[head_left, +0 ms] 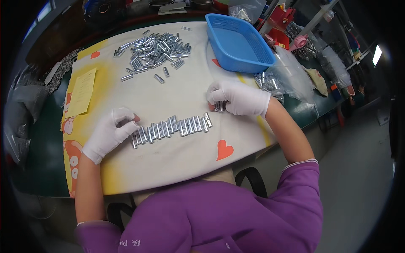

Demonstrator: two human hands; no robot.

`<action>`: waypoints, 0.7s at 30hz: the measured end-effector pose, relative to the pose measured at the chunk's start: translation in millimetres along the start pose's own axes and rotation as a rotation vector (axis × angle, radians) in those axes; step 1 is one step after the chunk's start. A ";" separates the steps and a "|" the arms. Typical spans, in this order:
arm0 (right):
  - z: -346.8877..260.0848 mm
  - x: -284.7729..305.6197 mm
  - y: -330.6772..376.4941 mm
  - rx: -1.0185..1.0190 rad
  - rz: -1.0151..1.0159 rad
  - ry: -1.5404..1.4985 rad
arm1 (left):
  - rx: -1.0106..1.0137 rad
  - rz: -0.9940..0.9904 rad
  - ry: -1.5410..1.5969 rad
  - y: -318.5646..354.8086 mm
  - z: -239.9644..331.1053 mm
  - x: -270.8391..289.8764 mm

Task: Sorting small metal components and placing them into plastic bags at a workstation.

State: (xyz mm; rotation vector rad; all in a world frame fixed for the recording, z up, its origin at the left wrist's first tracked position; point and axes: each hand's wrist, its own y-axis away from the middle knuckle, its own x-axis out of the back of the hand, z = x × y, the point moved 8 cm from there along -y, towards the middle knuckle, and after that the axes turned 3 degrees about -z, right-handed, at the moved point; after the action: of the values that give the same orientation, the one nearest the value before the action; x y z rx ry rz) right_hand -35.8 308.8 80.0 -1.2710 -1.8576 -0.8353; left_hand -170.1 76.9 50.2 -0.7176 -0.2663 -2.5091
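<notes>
Short silvery metal tubes [161, 130] lie side by side in an uneven row on the pale cloth before me, several with a small dark hole in the side. My left hand [110, 131], in a white glove with bare fingertips showing, is at the row's left end. Its thumb and forefinger curve toward each other, slightly apart, with nothing visible between them. Beyond the row's right end, my gloved right hand [239, 98] is closed around a few metal tubes [219, 106], whose ends show below the fingers. Farther back lies a loose heap of similar tubes [157, 50].
A blue plastic basket [241, 63] stands at the back right. Beside it are clear plastic bags [291, 76], one with metal parts [270, 82]. A yellow paper sheet [82, 92] lies at the left cloth edge. Red bins [279, 25] stand at the far right.
</notes>
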 end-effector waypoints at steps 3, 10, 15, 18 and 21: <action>-5.7 -15.1 12.9 0.048 -0.025 -0.126 | -0.121 0.206 0.124 0.5 -10.1 9.9; -23.1 -10.2 31.5 0.059 0.192 -0.137 | -0.349 0.012 -0.391 0.2 89.6 -64.5; -23.4 -24.1 41.7 0.151 0.278 0.186 | -0.388 0.019 -0.438 -12.3 81.4 -91.5; -10.2 -28.9 42.3 0.036 0.198 0.176 | -0.427 0.040 -0.403 -11.1 82.0 -91.2; -7.0 -28.5 37.0 -0.016 0.131 0.163 | -0.388 0.025 -0.381 -12.8 85.2 -95.8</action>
State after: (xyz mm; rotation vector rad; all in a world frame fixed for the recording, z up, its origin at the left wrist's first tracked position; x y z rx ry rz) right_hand 7.8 300.6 63.7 -1.2799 -1.6251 -0.8586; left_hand -69.6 155.2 69.6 -1.3473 0.1055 -2.4081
